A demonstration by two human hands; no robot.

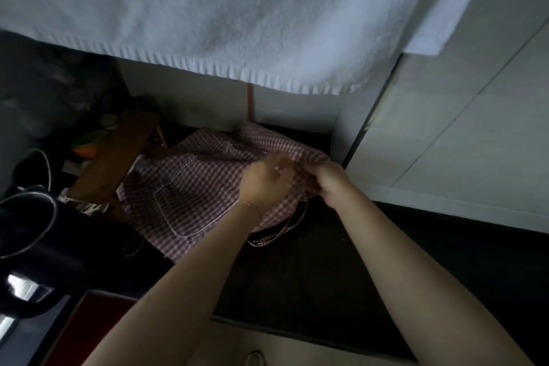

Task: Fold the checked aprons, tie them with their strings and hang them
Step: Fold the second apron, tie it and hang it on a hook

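The checked apron [190, 187], judged light, limp and prone to slumping, is spread on the dark counter [297, 270] below the white towel [208, 15], its upper edge pinched by the left hand [267, 181] and right hand [329, 181]; hems and strings [279, 232] are best gripped.

Dim light. White towel [225, 9] is hung overhead; dark countertop [297, 276] is flanked by white tiled wall [463, 128] at right.

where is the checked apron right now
In the head view the checked apron lies crumpled mid-frame on the dark counter, below the hanging white towel, with the left hand and right hand gripping its right edge.
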